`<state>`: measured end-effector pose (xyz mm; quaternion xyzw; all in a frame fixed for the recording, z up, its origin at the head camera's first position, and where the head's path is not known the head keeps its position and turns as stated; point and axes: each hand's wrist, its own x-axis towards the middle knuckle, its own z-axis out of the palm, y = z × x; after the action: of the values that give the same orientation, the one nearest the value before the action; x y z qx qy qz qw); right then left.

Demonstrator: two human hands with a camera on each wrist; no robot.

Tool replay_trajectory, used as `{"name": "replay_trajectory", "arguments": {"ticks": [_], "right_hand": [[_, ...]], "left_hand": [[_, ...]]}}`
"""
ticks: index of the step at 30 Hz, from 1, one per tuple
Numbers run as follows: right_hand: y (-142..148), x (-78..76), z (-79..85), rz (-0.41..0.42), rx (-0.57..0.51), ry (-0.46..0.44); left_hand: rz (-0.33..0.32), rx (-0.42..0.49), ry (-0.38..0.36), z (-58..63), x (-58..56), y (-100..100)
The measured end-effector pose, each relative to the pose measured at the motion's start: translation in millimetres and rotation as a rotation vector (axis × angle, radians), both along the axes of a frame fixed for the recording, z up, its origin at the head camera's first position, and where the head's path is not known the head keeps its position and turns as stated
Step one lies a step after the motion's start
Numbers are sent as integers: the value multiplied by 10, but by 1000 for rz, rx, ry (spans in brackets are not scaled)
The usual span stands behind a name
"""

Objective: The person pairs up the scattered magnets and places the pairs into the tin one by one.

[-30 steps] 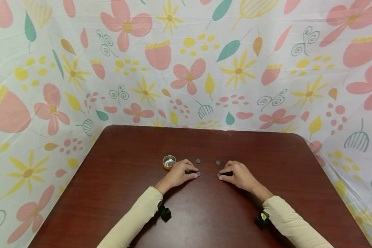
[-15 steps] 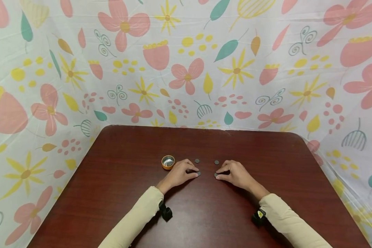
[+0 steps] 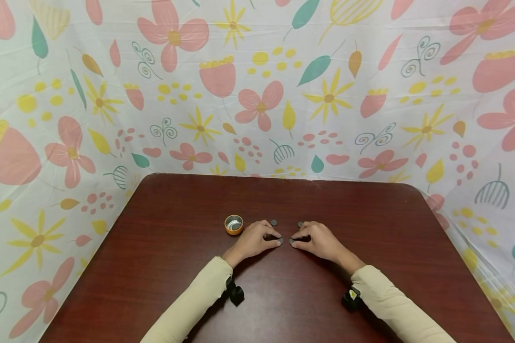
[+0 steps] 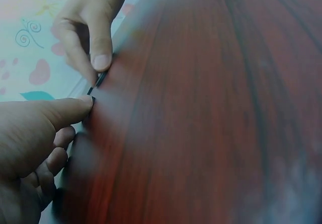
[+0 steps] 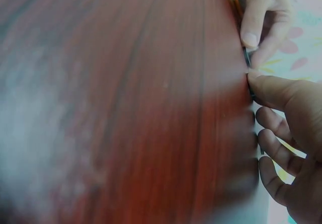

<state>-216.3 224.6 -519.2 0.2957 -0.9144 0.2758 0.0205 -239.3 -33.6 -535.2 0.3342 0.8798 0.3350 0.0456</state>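
My left hand [image 3: 253, 239] pinches a small dark grey disc [image 3: 281, 241] between thumb and forefinger, low over the table. Facing it, my right hand [image 3: 320, 241] pinches a second dark grey disc [image 3: 292, 241] in the same way. A narrow gap separates the two discs in the head view. The left wrist view shows the right hand's disc [image 4: 101, 78] edge-on as a thin dark line. Behind the hands lie two more discs, one [image 3: 274, 223] by the left fingers and one [image 3: 300, 224] right at the right knuckles.
A small round orange tin [image 3: 228, 230] with a shiny inside stands just left of my left hand, with a disc visible in it. The dark red-brown wooden table [image 3: 189, 200] meets a floral cloth [image 3: 262, 62] behind and at both sides.
Both hands have moved toward each other with their discs, so the gap between the discs has narrowed. The tin and the two discs behind have stayed put.
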Motion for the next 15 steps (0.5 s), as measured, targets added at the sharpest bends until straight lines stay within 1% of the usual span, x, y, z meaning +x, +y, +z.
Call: {"name": "replay_trajectory", "arguments": {"ticks": [10, 15], "right_hand": [[-81, -42, -14, 12, -12, -9], [-80, -45, -8, 11, -21, -14]], "left_hand": [[-20, 2, 21, -46, -28, 72], [-18, 14, 6, -28, -24, 91]]}}
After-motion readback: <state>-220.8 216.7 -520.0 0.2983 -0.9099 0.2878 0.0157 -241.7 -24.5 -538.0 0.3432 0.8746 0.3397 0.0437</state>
